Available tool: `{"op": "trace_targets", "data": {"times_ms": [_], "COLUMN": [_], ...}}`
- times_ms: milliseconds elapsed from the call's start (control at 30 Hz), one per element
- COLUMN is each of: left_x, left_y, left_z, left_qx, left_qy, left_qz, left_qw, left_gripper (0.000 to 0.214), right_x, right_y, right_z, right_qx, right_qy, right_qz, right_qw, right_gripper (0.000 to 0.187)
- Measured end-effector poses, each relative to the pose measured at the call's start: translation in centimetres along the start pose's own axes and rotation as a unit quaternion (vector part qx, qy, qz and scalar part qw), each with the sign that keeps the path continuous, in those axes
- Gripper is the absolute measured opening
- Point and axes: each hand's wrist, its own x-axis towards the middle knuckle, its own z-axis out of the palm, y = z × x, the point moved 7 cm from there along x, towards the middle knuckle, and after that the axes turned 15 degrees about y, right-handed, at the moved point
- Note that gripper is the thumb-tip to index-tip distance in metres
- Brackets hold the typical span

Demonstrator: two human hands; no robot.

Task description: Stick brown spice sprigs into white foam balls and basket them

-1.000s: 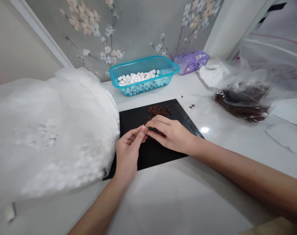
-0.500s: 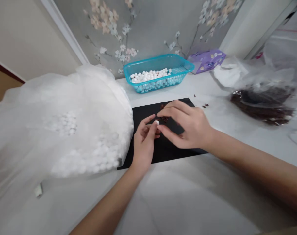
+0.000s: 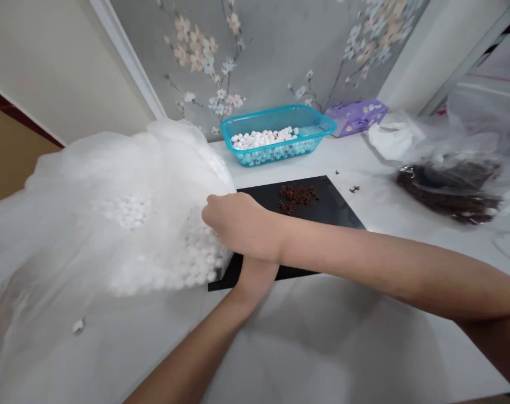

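Shiny white counter (image 3: 322, 336) holds a fat clear plastic bag of white balls (image 3: 90, 185), my right hand (image 3: 235, 219) pressing it with fingers together, my left fingers hidden, a blue plastic tub (image 3: 263, 116) part full, and brown bits (image 3: 297, 196) left on a flat black mat (image 3: 339, 210).

No legible text, labels, brands or numbers in view.

The head-worn view looks forward and down from close above the right hand (image 3: 233, 221) and white countertop (image 3: 322, 336).

A flat mat (image 3: 343, 207) lies on the counter (image 3: 355, 348), with a plastic bag of beads (image 3: 124, 241) overlapping its left side, a plastic tray (image 3: 255, 151) behind it, and a bag of dried spice (image 3: 448, 191) to its right.
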Motion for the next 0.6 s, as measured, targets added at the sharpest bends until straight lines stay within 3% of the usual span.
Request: {"op": "trace_targets", "data": {"times_ms": [133,233,333,400,433,600], "left_x": [0.0,-0.3,-0.4,-0.3,-0.2,0.1], "left_y": [0.5,0.8,1.0,1.1,1.1,1.2], "left_z": [1.0,1.8,2.0,2.0,2.0,2.0], "left_qx": [0.075,0.155,0.215,0.218,0.218,0.212], "left_qy": [-0.06,-0.11,-0.121,-0.115,-0.11,-0.099], "left_qz": [0.071,0.111,0.138,0.138,0.135,0.124], "left_qw": [0.993,0.975,0.959,0.959,0.96,0.964], "left_gripper": [0.011,0.014,0.022,0.024,0.025,0.039], "right_x": [-1.5,-5.0,-10.3,-13.6,-14.8,-16.3], "right_y": [2.8,7.3,11.9,13.6,13.8,12.3], "right_z": [-3.7,-6.1,-6.2,-5.2,-4.6,-2.9], "right_qx": [0.148,0.207,0.213,0.202,0.201,0.221], "right_qy": [0.15,0.279,0.357,0.37,0.358,0.302], "right_qz": [0.048,0.145,0.284,0.342,0.35,0.288], "right_qw": [0.976,0.927,0.864,0.84,0.842,0.882], "right_gripper": [0.009,0.012,0.015,0.016,0.016,0.012]}}
